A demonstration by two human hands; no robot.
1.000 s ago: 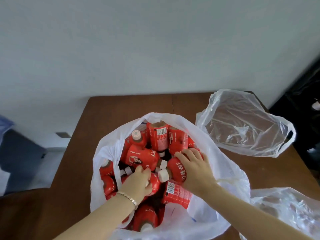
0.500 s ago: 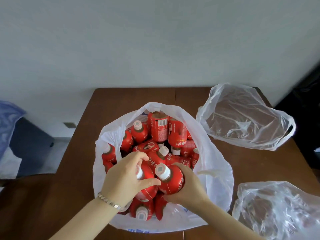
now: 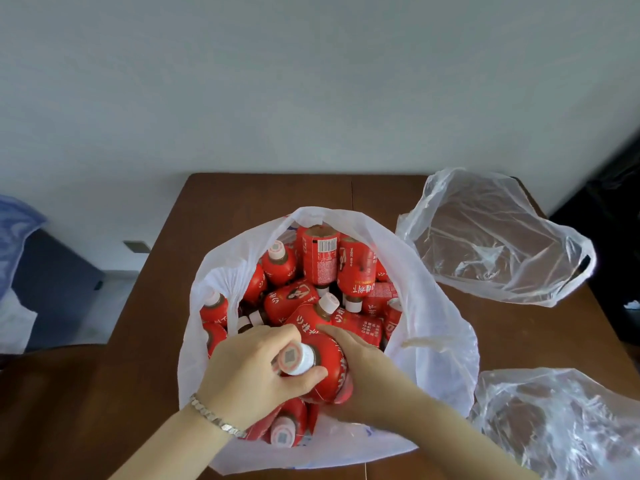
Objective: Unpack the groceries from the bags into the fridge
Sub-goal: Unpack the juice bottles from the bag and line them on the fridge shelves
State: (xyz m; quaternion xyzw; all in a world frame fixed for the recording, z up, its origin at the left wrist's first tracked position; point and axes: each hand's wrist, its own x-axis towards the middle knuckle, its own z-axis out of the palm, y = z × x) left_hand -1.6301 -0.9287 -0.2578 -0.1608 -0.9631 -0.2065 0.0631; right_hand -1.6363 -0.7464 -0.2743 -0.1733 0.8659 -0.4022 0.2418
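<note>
Item: red bottle [image 3: 327, 368], white cap toward the camera, lifted at the near edge of the heap inside the white bag [image 3: 433, 334] on the brown table [image 3: 242, 202]. Left hand [image 3: 252, 368] wraps its neck and cap end, thumb under the cap; right hand [image 3: 363, 372] cups the body from the right and beneath; both grasp the same bottle, though a second cap edge glimpsed behind the left fingers may mean another is held, which cannot be told. Handling, as judged: filled plastic drink bottle, moderately heavy for its size, stiff walls, glossy shrink label likely slippery; best taken round the shoulder or mid-body, not by the cap alone. Remaining stock: many like bottles [image 3: 320, 258] lying crosswise and upended in the bag, loosely stacked, liable to roll or settle as one is drawn out. Obstructions: the bag's soft rim stands up around the pile and may catch a rising bottle. Adjacent: clear bag [image 3: 491, 244], collapsed, at the far right of the table; second clear bag [image 3: 554, 420] near right, contents not discernible. Fridge not in view; unpacking judged at an early stage for this bag.
</note>
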